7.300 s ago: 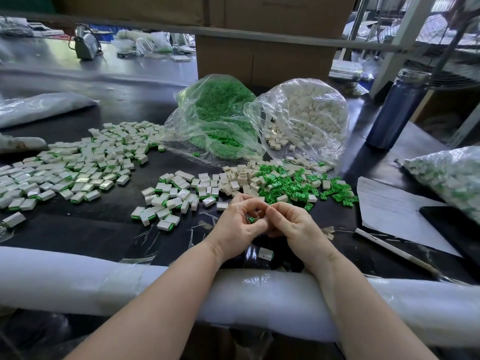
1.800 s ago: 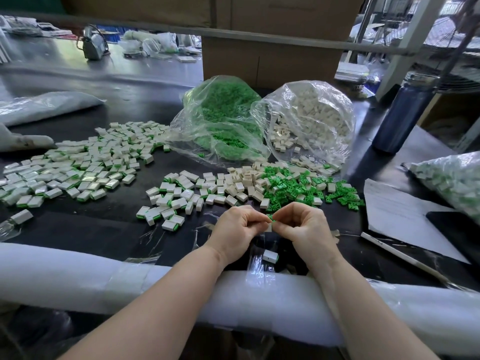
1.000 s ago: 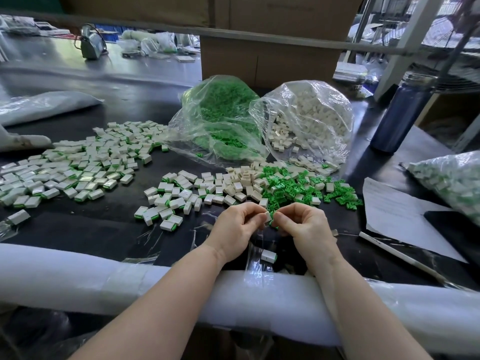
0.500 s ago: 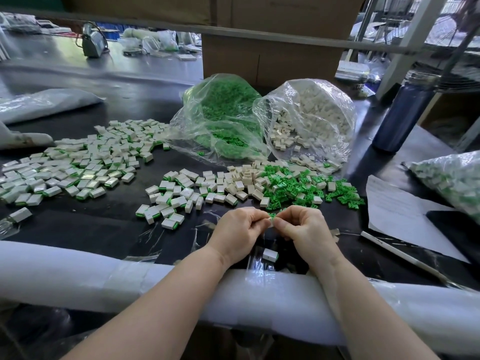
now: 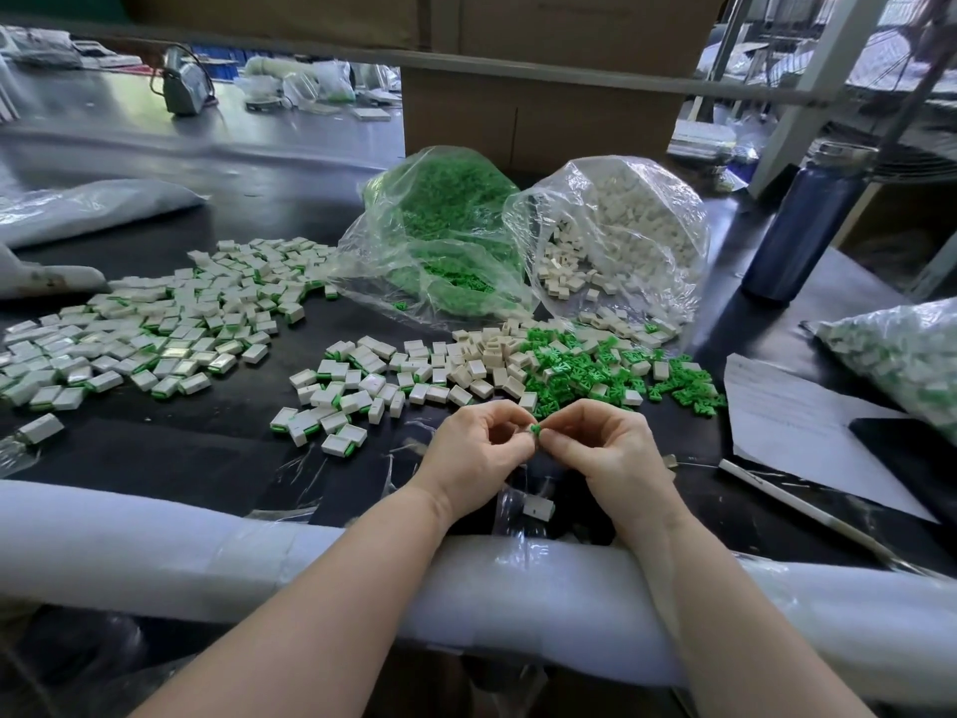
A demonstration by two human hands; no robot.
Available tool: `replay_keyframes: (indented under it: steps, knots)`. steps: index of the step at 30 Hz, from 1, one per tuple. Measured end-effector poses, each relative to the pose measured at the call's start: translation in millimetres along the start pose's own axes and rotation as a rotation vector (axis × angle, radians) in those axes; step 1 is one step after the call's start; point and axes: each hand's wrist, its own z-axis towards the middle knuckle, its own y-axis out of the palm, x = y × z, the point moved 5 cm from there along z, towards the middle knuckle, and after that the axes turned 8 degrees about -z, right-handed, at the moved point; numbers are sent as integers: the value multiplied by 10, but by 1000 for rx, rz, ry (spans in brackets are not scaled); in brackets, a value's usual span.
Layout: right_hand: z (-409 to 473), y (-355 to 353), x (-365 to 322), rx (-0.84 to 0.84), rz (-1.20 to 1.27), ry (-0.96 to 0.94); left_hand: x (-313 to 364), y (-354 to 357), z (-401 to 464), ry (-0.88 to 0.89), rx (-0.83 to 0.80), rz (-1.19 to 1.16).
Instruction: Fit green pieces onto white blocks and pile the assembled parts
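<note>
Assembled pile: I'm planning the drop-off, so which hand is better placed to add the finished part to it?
Probably the left hand: the nearest assembled pile lies on its side, while the right hand sits nearer the loose green pieces.

Both bare forearms reach forward from the bottom of the view and angle inward, so the two hands meet at the middle, fingertips almost touching. The left hand has its fingers curled with thumb and forefinger closed in a pinch at the meeting point. The right hand mirrors it, knuckles up, with its thumb and forefinger also pinching where the fingertips come together.
</note>
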Motion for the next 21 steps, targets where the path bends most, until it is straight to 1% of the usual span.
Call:
replay_keyframes:
  steps: [3,7,10,14,17,21]
  knots:
    - [2,-2,15,-3,77,31,16,-9,6,3,6,-81]
    - [10,-6,44,20,97,60,32,-13,9,39,-1,-111]
    - [6,68,43,-59,160,95,26,-2,4,43,-31,-121]
    - [-6,135,-9,-173,103,98,28,11,-1,60,-65,-107]
    - [-10,129,-2,-191,75,92,29,33,-5,73,-100,-79]
    - [-7,127,16,-201,113,113,44,46,-12,85,-114,-53]
